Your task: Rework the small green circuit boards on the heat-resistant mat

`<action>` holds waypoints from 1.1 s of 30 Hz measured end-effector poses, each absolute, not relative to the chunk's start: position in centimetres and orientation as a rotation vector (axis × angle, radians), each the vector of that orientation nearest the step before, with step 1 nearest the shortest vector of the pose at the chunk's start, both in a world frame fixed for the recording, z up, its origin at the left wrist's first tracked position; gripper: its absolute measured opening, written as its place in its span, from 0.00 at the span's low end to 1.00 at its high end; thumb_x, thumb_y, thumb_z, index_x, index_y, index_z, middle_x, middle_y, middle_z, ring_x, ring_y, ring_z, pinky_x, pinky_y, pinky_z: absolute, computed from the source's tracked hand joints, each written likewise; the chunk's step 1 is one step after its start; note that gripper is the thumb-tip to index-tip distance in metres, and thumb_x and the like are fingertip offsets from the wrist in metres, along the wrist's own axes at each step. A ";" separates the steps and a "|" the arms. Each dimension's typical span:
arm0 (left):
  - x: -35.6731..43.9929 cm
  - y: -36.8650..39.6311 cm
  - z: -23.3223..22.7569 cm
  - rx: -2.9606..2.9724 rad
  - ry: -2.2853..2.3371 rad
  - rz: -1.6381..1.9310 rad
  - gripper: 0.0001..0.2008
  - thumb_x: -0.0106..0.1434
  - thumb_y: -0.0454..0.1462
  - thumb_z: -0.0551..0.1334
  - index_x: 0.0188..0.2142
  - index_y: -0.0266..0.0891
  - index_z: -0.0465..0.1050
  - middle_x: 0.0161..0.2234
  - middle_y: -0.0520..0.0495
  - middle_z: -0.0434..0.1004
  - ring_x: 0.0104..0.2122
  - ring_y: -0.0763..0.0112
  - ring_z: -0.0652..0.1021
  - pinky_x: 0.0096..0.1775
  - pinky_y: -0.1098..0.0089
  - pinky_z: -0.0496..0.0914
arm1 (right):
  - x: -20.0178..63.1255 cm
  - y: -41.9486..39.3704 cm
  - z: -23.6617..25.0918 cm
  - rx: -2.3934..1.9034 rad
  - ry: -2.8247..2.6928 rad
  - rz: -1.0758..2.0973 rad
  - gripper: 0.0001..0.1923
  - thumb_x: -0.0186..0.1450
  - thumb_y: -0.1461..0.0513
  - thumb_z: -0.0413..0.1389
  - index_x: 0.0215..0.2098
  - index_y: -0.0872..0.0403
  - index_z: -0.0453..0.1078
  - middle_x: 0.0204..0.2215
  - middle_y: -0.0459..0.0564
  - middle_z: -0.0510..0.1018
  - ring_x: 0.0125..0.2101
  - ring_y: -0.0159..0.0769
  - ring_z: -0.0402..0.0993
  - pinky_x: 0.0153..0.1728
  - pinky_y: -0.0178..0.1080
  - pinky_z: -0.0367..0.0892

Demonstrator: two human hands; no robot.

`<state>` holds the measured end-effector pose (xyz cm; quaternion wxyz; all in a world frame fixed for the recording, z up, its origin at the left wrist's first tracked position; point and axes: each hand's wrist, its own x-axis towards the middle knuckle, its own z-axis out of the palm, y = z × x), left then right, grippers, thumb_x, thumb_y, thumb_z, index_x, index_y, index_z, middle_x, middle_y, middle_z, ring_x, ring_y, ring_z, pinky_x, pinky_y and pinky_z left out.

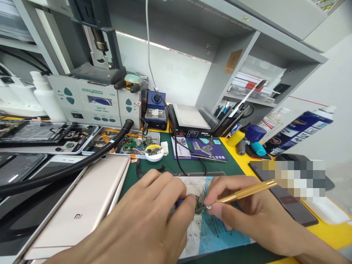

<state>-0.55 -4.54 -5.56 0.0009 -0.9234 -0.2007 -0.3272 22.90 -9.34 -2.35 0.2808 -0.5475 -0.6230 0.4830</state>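
My right hand (pixel 247 212) grips a slim craft knife (pixel 242 191) with a gold metal handle, its tip pointing left and down. That tip meets a small green circuit board (pixel 199 206), mostly covered by my fingers. From the left, my left hand (pixel 156 216) is closed, thumb and fingers pressed on the board. Something blue shows under its fingertips, too hidden to name. Beneath both hands lies a worn white and blue work pad (pixel 220 231) on the green mat (pixel 132 179).
Phones (pixel 77 216) lie at left under a thick black hose (pixel 110 146). Trays of boards (pixel 140 145), a round tub (pixel 154 152), a hot-air station (pixel 96 102) and a small heating plate (pixel 189 119) stand behind. Tweezers (pixel 209 157) and a dark phone (pixel 286 198) are at right.
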 end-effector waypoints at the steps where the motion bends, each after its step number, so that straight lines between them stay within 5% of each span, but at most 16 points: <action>1: -0.6 -4.6 -5.5 -2.905 -0.628 -1.025 0.05 0.64 0.30 0.57 0.33 0.39 0.68 0.32 0.49 0.70 0.31 0.65 0.70 0.31 0.62 0.63 | 22.9 -9.4 -2.3 -1.470 -1.666 1.294 0.11 0.71 0.55 0.58 0.36 0.52 0.74 0.25 0.43 0.68 0.21 0.28 0.56 0.20 0.33 0.52; 16: -0.3 -4.4 -5.2 -2.874 -0.703 -1.080 0.05 0.68 0.37 0.59 0.38 0.39 0.73 0.35 0.45 0.70 0.35 0.65 0.73 0.41 0.64 0.70 | 22.9 -9.4 -2.1 -1.455 -1.628 1.282 0.11 0.71 0.54 0.58 0.35 0.53 0.71 0.26 0.44 0.68 0.22 0.29 0.59 0.21 0.34 0.53; 33: -0.4 -4.8 -5.2 -2.883 -0.736 -1.043 0.04 0.66 0.32 0.59 0.34 0.39 0.72 0.33 0.47 0.70 0.33 0.66 0.72 0.38 0.64 0.69 | 22.7 -9.3 -2.3 -1.488 -1.648 1.277 0.12 0.70 0.54 0.59 0.35 0.53 0.72 0.26 0.45 0.68 0.21 0.29 0.58 0.20 0.34 0.53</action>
